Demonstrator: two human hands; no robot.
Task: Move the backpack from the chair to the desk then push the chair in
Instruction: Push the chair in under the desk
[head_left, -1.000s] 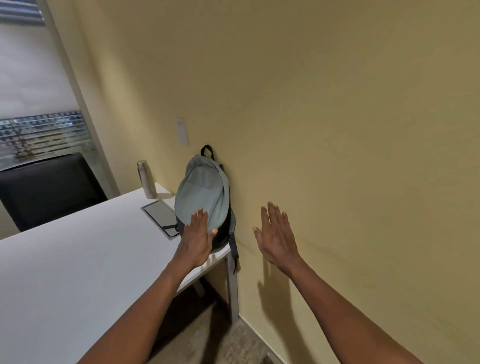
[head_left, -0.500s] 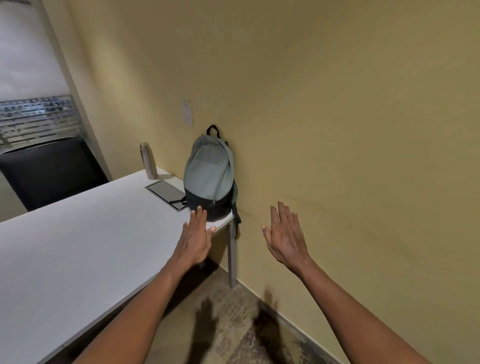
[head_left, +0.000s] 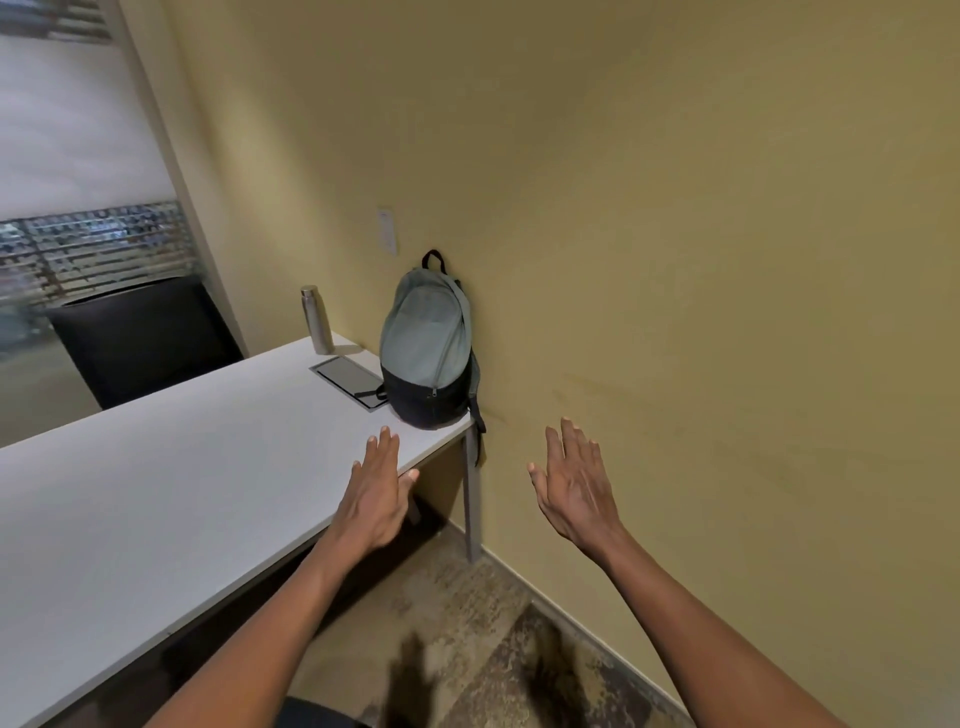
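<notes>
Grey-green backpack (head_left: 427, 345) stands upright on the table (head_left: 156, 478) corner; left hand (head_left: 375, 493) and right hand (head_left: 574, 486) hover nearby, fingers released.

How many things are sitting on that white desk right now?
3: a backpack upright at the desk's far corner against the wall, a metal bottle left of it, and a flat dark panel between them. Nothing else shows.
</notes>
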